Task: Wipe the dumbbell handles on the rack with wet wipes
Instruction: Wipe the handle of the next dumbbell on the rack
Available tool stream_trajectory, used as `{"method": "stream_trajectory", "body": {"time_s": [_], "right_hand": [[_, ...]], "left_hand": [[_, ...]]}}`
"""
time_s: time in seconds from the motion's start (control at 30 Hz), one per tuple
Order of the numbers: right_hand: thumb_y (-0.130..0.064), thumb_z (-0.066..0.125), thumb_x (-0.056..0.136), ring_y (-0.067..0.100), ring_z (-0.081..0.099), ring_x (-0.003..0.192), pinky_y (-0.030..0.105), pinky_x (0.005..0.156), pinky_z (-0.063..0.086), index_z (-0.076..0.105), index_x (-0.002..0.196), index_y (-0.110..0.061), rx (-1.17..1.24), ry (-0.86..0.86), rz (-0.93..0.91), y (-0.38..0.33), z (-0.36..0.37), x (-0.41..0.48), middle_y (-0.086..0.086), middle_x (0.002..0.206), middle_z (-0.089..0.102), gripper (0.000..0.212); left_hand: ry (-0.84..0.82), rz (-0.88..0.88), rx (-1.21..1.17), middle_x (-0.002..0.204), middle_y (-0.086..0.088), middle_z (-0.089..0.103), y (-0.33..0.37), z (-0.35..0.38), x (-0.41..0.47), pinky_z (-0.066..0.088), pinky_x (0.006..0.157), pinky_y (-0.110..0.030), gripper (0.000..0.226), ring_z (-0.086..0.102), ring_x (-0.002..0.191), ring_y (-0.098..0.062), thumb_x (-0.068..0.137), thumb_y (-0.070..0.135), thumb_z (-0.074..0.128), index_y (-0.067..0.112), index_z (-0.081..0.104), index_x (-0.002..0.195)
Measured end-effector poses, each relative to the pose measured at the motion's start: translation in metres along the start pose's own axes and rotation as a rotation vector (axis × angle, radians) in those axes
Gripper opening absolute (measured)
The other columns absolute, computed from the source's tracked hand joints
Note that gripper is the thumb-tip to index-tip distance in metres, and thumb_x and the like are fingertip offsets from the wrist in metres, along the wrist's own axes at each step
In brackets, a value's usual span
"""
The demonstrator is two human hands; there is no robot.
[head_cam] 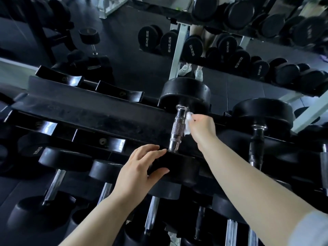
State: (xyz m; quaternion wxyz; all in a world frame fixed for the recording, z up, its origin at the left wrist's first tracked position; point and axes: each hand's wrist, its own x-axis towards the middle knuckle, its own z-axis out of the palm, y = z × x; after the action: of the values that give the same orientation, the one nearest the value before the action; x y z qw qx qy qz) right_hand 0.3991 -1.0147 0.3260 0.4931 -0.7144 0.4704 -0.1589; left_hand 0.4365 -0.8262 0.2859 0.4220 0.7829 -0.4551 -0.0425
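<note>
A black dumbbell lies on the top tier of the rack (pixel 99 119), its knurled chrome handle (pixel 178 128) running toward me between two round heads. My right hand (pixel 202 128) holds a white wet wipe (pixel 188 123) pressed against the right side of that handle. My left hand (pixel 140 169) rests on the near head (pixel 179 170) of the same dumbbell, fingers spread over its top and thumb against its side. A second dumbbell's chrome handle (pixel 256 144) lies to the right.
Several empty black saddles (pixel 104 141) sit on the rack to the left. Lower tiers hold more dumbbells with chrome handles (pixel 54 185). A mirror behind reflects another rack of dumbbells (pixel 168 43) and a person's white shoes (pixel 190 71).
</note>
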Motion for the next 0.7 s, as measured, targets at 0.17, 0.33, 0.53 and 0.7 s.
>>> {"method": "stream_trajectory", "body": {"time_s": [0.17,0.33,0.53,0.7], "right_hand": [[-0.011,0.047,0.093,0.015,0.046,0.055,0.023,0.052,0.038,0.06,0.066,0.005,-0.22,-0.314,0.112,0.027,-0.005,-0.022,0.007,0.059,0.049,0.034],[0.006,0.044,0.084,0.017,0.051,0.062,0.026,0.064,0.045,0.066,0.075,-0.002,0.059,-0.095,0.165,0.017,0.002,0.002,0.005,0.067,0.054,0.025],[0.008,0.045,0.086,0.014,0.065,0.067,0.019,0.06,0.054,0.065,0.1,-0.003,0.132,-0.289,0.189,0.027,-0.025,-0.019,0.006,0.079,0.067,0.026],[0.017,0.033,0.086,0.008,0.064,0.053,0.02,0.05,0.053,0.062,0.08,-0.01,0.437,-0.561,0.207,0.019,-0.054,-0.026,0.0,0.059,0.068,0.04]], "left_hand": [[0.016,-0.008,-0.025,0.11,0.012,0.052,0.0,0.001,0.0,0.033,0.086,-0.01,0.039,0.047,0.102,-0.004,0.071,0.048,0.049,0.034,0.051,0.107],[0.022,0.002,0.017,0.109,0.012,0.055,0.0,0.001,0.001,0.042,0.075,-0.012,0.038,0.048,0.101,-0.002,0.071,0.049,0.049,0.034,0.053,0.106],[0.004,-0.01,0.0,0.114,0.018,0.048,-0.002,0.001,0.0,0.041,0.072,-0.009,0.04,0.047,0.099,0.0,0.071,0.051,0.048,0.037,0.049,0.109],[-0.007,-0.015,-0.01,0.114,0.018,0.045,-0.001,0.0,0.001,0.035,0.072,-0.008,0.041,0.047,0.099,-0.001,0.071,0.052,0.049,0.036,0.05,0.109]]}}
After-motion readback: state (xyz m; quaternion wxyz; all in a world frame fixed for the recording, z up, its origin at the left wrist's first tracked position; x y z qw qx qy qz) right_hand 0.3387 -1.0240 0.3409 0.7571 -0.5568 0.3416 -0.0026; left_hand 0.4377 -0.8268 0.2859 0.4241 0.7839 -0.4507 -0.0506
